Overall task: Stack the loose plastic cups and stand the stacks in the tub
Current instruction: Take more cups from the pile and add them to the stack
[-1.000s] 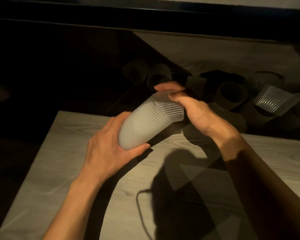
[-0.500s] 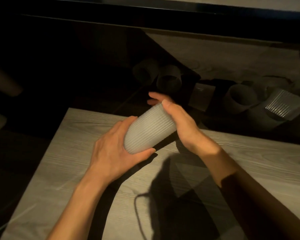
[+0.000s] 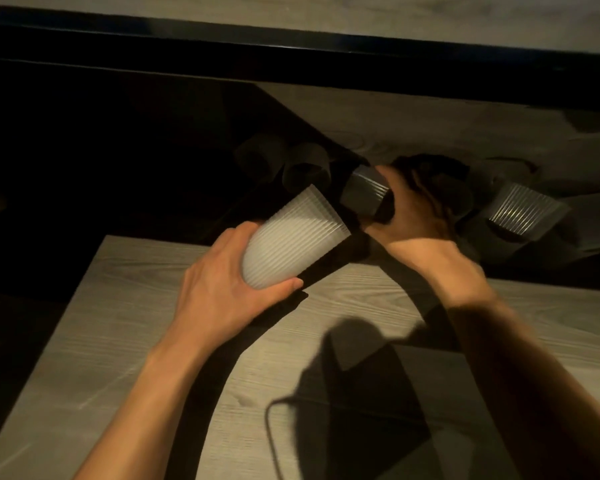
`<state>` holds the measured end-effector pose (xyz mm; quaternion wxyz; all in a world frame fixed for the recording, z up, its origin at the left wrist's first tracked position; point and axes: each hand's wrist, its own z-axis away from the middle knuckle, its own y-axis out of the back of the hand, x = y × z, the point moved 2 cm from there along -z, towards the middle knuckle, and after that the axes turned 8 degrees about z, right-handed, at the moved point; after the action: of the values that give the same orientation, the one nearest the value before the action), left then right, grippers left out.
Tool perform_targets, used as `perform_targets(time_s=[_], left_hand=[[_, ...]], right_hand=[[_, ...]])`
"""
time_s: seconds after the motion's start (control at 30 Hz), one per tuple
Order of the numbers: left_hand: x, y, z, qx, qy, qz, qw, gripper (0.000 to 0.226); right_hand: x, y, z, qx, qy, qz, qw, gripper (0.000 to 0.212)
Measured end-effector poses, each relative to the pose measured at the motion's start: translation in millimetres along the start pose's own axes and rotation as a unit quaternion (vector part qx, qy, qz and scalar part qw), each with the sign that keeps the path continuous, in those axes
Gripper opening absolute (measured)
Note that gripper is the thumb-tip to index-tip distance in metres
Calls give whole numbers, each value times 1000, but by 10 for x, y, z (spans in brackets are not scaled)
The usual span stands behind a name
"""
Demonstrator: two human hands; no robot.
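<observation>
The stack of cups point(image 3: 291, 240) is held in the left hand point(image 3: 222, 292) above the far edge of the pale wood-grain counter point(image 3: 118, 323). Its closed base is seated in the palm, with the thumb pressed along the near side and the fingers wrapped round the far side, so this grip is clenched on the stack. The stack is tilted, its open mouth turned up and toward the far right. The left forearm is laid in from the near left, with the wrist slightly bent.

The right arm is stretched out from the near right, and the right hand point(image 3: 416, 213) is sunk in shadow beyond the counter's far edge. A loose cup point(image 3: 364, 192), dark and ribbed, is grasped in this grip, just beyond the mouth of the stack and apart from it. The fingers are blurred and dim.

Another ribbed cup point(image 3: 523, 211) is seen lying tilted further right. Two dim cups point(image 3: 305, 164) are made out in the dark to the far left of the right hand.
</observation>
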<state>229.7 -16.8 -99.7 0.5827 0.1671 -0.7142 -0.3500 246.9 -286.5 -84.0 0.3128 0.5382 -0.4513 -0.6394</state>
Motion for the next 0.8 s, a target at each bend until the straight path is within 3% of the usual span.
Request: perform_targets(time_s=[0.07,0.13,0.3,0.43,0.5,0.6,0.63,0.7,0.73,0.8], left_hand=[[9,-6,-26,5,-3,-4,1000,81],[12,-5,-38,9,-9,-14,1000,82],[9,48,-56,23,-47,-54,997,81],[32,60,-48,24,-80,-64,994,82],[33,48,-36,25,-80,-59,995,83],[-44,69,13,36,-55,-36,997,82],[-75,93,32,39,-47,-29,998,84],[-128,151,56,51,-29,-17,998,87],[-146,176,57,59,-22,-17,998,86],[-168,207,48,69,-15,-23,997,84]], right_hand=[[-4,77,109,-7,-10,-203,979,84],[21,116,194,-23,9,-307,951,77],[-79,147,237,-174,92,-305,932,53],[-261,46,261,-272,104,-302,908,59],[-372,-34,290,-284,95,-306,904,56],[-495,-118,266,-211,84,-302,926,60],[-536,-125,213,-153,68,-317,933,63],[-542,-158,6,-3,25,-364,931,48],[-529,-186,-129,59,28,-341,938,42],[-480,-324,-404,79,48,-212,973,62]])
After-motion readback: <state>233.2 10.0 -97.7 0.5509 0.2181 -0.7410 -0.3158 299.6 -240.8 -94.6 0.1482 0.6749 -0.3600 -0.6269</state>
